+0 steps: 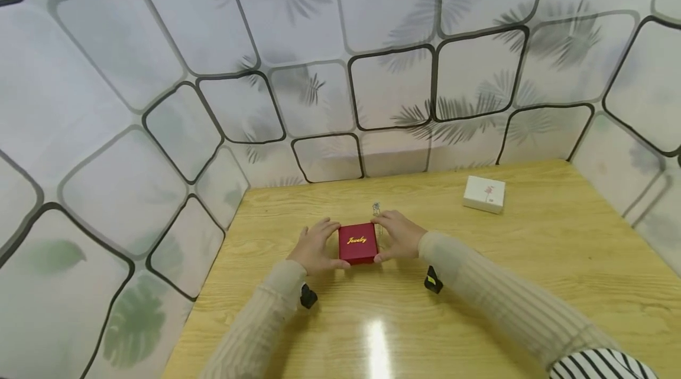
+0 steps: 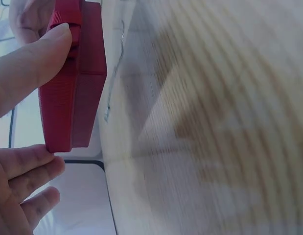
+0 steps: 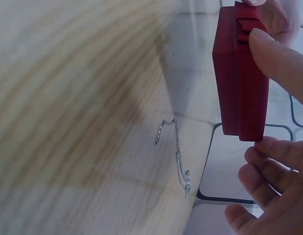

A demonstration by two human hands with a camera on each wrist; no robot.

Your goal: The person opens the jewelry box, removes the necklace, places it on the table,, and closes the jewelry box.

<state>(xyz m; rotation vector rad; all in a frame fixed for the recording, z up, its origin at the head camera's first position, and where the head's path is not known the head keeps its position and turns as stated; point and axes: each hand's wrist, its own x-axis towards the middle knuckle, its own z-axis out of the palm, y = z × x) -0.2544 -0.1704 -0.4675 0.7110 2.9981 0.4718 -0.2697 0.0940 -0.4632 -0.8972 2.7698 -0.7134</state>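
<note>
Red box [image 1: 359, 242] is near silver chain [image 3: 179, 159], left of white box [image 1: 484, 193].

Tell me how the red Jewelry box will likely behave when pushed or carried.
The red box looks stiff, with straight edges. Its flat sides make rolling unlikely. The lid overhangs the base, so lifting only the lid might separate them.

Leaf-and-grid patterned pale walls [image 1: 393, 89] enclose a wood-grain table [image 1: 532, 261] catching a bright reflection [image 1: 378, 346].
</note>
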